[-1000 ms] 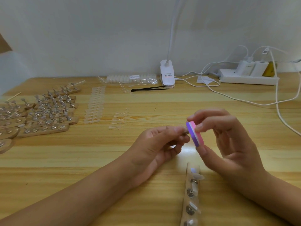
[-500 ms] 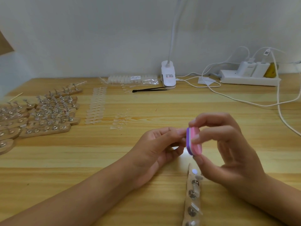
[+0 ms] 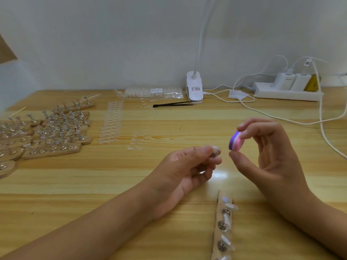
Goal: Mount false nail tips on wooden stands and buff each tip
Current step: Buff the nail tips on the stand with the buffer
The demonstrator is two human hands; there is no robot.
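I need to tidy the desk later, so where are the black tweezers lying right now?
In the head view the black tweezers lie flat at the back of the wooden desk, just left of the white lamp clamp and in front of the clear bag of nail tips.

A small nail-craft work desk against a plain white wall

Pale striped wooden tabletop; rows of wooden stands with metal holders at the left; strips of clear false nail tips; a white clip-on desk lamp; a white power strip with chargers.
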